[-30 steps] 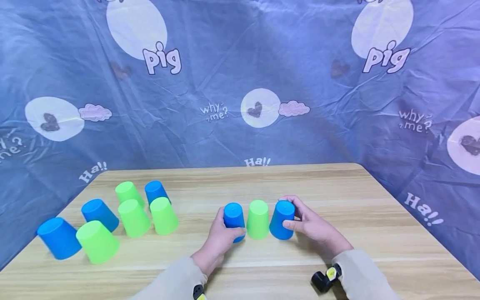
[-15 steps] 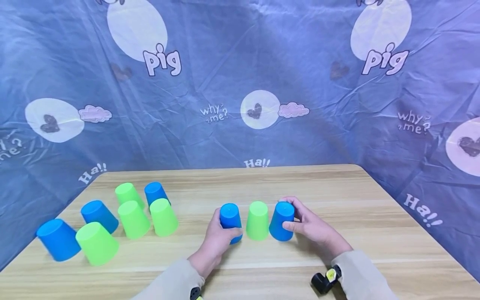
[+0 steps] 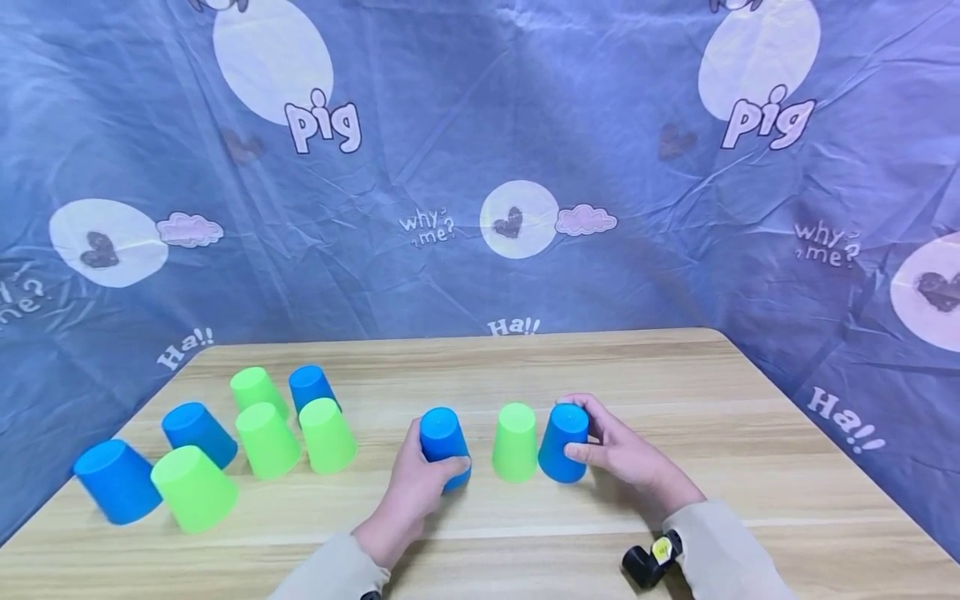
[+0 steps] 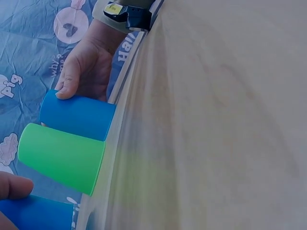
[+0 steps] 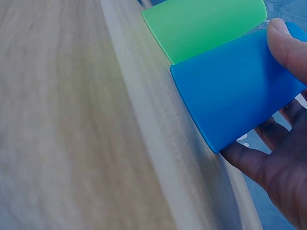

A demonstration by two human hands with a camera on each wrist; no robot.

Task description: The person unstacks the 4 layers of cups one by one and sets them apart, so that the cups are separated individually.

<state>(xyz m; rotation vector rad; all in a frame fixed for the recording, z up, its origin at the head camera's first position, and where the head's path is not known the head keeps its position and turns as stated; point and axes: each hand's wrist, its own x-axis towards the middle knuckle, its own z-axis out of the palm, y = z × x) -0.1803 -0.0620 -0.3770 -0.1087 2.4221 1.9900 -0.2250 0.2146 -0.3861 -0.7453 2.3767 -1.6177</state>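
Observation:
My left hand [image 3: 416, 479] grips a blue cup [image 3: 442, 437], thumb across its near side and fingers behind. That cup is upside down and slightly tilted; the left wrist view shows only part of it [image 4: 43, 213]. To its right, apart from it, a green cup [image 3: 515, 443] stands upside down on the table. Beside the green cup my right hand [image 3: 626, 450] holds another upside-down blue cup [image 3: 562, 446], its thumb on the near side. In the right wrist view this blue cup [image 5: 235, 91] sits close against the green one [image 5: 206, 28], with fingers under its far side.
On the left of the wooden table [image 3: 600, 533] several more cups stand upside down, among them a green cup [image 3: 195, 492], a blue cup [image 3: 117, 483] and a farther blue cup [image 3: 311, 386]. A blue printed cloth [image 3: 420, 150] hangs behind the table.
My left hand has moved left with its blue cup, widening the space to the green cup. The right hand and its blue cup have stayed in place.

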